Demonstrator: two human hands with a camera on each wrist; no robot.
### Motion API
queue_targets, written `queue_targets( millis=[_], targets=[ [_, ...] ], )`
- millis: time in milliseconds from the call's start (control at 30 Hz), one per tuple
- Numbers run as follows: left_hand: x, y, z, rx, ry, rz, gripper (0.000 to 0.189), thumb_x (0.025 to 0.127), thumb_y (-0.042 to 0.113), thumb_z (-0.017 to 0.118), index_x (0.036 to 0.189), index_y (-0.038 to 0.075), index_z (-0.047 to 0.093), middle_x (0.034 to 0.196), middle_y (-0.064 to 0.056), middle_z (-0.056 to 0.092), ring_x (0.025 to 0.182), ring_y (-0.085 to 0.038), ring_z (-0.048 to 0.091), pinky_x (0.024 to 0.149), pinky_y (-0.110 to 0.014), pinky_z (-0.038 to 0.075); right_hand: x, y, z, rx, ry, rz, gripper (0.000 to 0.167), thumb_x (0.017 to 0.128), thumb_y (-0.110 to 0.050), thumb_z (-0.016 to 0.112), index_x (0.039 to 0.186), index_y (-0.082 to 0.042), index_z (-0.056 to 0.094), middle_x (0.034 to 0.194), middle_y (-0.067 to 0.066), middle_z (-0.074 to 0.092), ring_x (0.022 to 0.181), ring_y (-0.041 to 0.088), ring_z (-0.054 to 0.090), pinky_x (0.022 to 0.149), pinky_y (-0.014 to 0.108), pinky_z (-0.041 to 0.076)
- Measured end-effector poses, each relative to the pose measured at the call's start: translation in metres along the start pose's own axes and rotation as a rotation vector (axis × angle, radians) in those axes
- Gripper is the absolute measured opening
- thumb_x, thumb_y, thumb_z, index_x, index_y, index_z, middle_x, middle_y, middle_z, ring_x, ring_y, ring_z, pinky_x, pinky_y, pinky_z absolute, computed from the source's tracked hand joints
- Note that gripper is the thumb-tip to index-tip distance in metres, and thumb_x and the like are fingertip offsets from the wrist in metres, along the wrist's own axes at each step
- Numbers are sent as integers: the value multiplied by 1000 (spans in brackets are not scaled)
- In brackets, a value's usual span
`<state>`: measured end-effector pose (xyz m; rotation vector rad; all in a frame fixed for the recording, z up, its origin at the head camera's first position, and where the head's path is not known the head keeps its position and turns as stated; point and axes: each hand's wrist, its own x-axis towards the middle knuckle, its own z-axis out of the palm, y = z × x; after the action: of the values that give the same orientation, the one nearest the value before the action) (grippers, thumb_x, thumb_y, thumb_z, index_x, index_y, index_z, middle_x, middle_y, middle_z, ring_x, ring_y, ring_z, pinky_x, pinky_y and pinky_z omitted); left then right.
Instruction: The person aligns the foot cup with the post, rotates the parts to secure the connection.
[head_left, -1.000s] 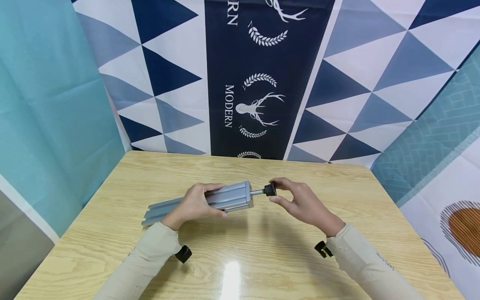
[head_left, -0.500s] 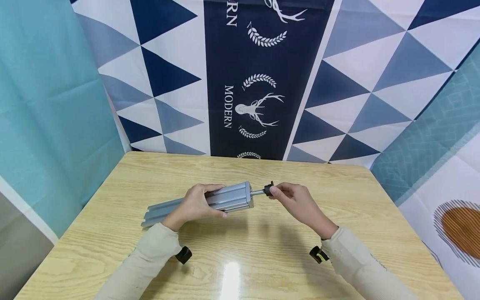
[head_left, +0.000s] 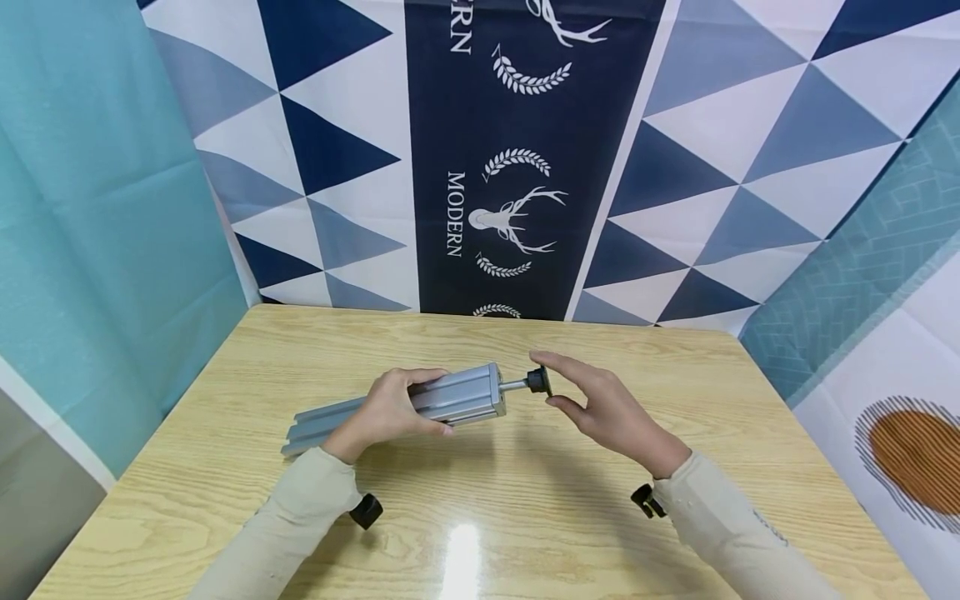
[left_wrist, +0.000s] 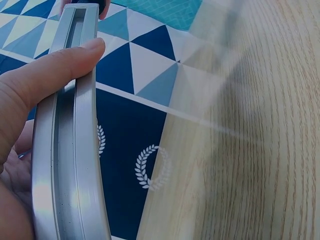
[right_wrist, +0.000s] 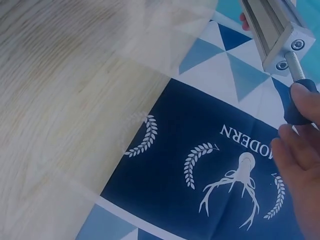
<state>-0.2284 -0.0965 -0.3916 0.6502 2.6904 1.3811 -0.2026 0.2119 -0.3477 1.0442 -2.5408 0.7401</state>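
My left hand (head_left: 393, 406) grips a long silver aluminium profile (head_left: 468, 393) from above, thumb on the near side. In the left wrist view, a thumb or finger lies across the slotted profile (left_wrist: 65, 165). A threaded metal rod (right_wrist: 295, 65) sticks out of its end plate (right_wrist: 281, 50), beside two bolt heads. On the rod sits a black levelling foot (head_left: 537, 381). My right hand (head_left: 611, 412) is around the foot with its index finger and thumb spread wide. A digit overlaps the black foot (right_wrist: 296, 111) in the right wrist view; how firmly it touches is unclear.
The profile is held at a slant over the light wooden table (head_left: 480, 517), its far left end low near the tabletop. A patterned cloth (head_left: 510, 275) hangs behind the table. Black wrist cameras (head_left: 366, 511) sit below both sleeves.
My right hand closed its thumb and fingers on the black foot, then spread them and swung back slightly to the right. The left hand and profile stay nearly still.
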Motion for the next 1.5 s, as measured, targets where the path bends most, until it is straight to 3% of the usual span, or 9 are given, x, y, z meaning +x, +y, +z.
queue_targets(
  millis=[133, 400, 567, 667, 833, 1000, 1200, 1333, 1500],
  targets=[
    [0, 0, 0, -5, 1, -7, 75, 59, 25, 92, 128, 14, 64, 114, -7, 67, 92, -17, 61, 81, -36, 50, 0, 0, -1, 55, -13, 66, 59, 82, -3, 73, 137, -7, 53, 130, 11, 60, 113, 27, 62, 90, 43, 49],
    [-2, -1, 1, 2, -7, -1, 76, 58, 26, 93, 127, 15, 64, 115, -6, 66, 94, -17, 61, 82, -37, 50, 2, -1, -1, 305, -109, 390, 45, 97, -35, 56, 120, 3, 63, 98, 9, 72, 87, 20, 70, 77, 33, 55],
    [-4, -1, 2, 7, -13, 0, 76, 58, 27, 93, 127, 15, 64, 114, -5, 67, 93, -16, 61, 81, -36, 50, 2, -2, 0, 375, -132, 460, 41, 97, -35, 55, 110, 2, 68, 90, 7, 73, 79, 12, 69, 75, 31, 55],
    [-4, -2, 2, 10, -9, -11, 76, 57, 27, 93, 127, 15, 64, 114, -5, 67, 92, -16, 60, 80, -36, 50, 1, -2, 2, 353, -135, 448, 44, 98, -36, 54, 116, 3, 66, 97, 10, 72, 86, 16, 70, 78, 34, 55],
    [-4, -1, 1, 4, 6, -27, 76, 56, 26, 94, 126, 16, 65, 112, -4, 68, 91, -15, 61, 81, -36, 50, -2, -2, 3, 233, -164, 368, 63, 91, -36, 65, 139, -1, 47, 128, 15, 60, 108, 29, 64, 90, 42, 50],
    [-3, -1, 1, 5, 8, -30, 76, 56, 26, 94, 126, 15, 65, 113, -5, 68, 92, -15, 61, 82, -36, 50, -1, 0, 5, 57, -56, 169, 76, 80, -15, 78, 146, -10, 40, 141, 11, 50, 118, 29, 58, 92, 41, 49],
    [-2, -1, 0, -7, 10, -28, 76, 57, 25, 93, 126, 15, 65, 112, -5, 68, 91, -15, 61, 81, -37, 50, 2, 2, 8, -58, 52, -55, 70, 75, 1, 79, 137, -8, 51, 134, 10, 57, 119, 26, 58, 91, 38, 50],
    [0, -1, 0, -10, 12, -26, 76, 57, 27, 93, 126, 16, 65, 111, -5, 68, 90, -15, 61, 81, -36, 50, 2, 3, 8, -51, 52, -48, 63, 77, -4, 78, 135, -5, 53, 128, 12, 61, 112, 26, 62, 88, 39, 51],
    [1, 0, 0, -14, 8, -29, 76, 57, 27, 93, 127, 15, 65, 110, -5, 68, 90, -15, 61, 80, -35, 50, 3, 2, 6, 8, 8, 36, 56, 86, -16, 71, 137, -4, 51, 123, 12, 64, 107, 25, 65, 87, 42, 51]
  ],
)
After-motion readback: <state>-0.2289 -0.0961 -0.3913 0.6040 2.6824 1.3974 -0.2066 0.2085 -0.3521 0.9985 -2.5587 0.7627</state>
